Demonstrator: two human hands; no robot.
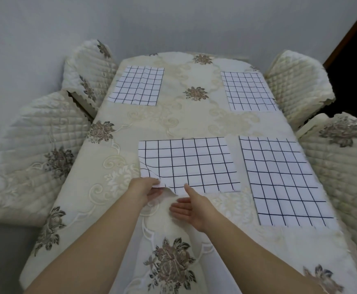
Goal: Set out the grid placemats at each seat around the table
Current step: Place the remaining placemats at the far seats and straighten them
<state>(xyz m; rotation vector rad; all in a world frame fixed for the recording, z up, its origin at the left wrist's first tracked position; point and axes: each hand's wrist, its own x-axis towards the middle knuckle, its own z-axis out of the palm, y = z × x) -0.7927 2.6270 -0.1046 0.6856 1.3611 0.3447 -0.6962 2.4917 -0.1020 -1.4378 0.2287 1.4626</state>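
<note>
- My left hand (pixel 146 188) pinches the near-left corner of the nearest grid placemat (pixel 186 164) between thumb and fingers; that corner is lifted and curled off the cloth.
- My right hand (pixel 191 206) is spread, fingers straight and palm turned toward the left hand, holding nothing. Its thumb tip is at the mat's near edge; I cannot tell whether it touches.
- The rest of the held mat lies flat on the table (pixel 194 119), nearer the middle than the left edge.
- A second placemat (pixel 279 181) lies just beside it, along the right edge.
- Two more placemats lie at the far end: one left (pixel 138 85), one right (pixel 247 91), well apart.
- The table carries a cream cloth with embroidered flowers.
- Quilted chair covers flank the table: two on the left (pixel 31 158) (pixel 88 79), two on the right (pixel 296 83) (pixel 343 166).
</note>
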